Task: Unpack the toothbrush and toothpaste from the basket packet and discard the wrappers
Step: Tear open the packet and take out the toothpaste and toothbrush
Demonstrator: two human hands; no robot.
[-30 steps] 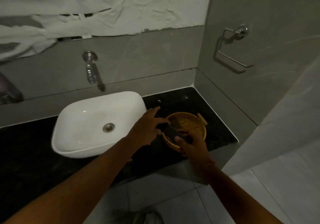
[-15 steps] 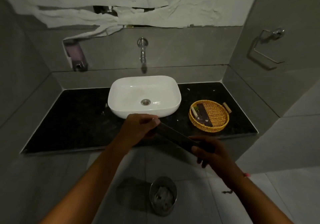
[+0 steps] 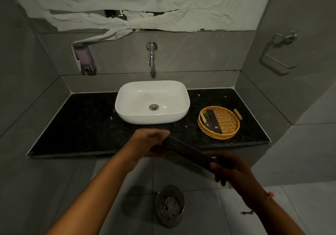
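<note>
A long dark packet (image 3: 189, 152) is held slantwise in front of the black counter (image 3: 81, 125). My left hand (image 3: 147, 142) grips its upper left end and my right hand (image 3: 229, 169) grips its lower right end. The round wicker basket (image 3: 231, 132) stands on the counter's right side, holding other dark packets (image 3: 213, 120) along its left half. A small steel bin (image 3: 170, 205) with crumpled paper inside stands on the floor below my hands.
A white basin (image 3: 152, 101) sits mid-counter under a wall tap (image 3: 151, 54). A soap dispenser (image 3: 84, 58) hangs at the left and a metal ring holder (image 3: 278, 52) on the right wall. Torn white paper covers the mirror above.
The long packet has come out of the basket and toward me, both hands still on it. The view has pulled back and widened, bringing the floor bin into sight.
</note>
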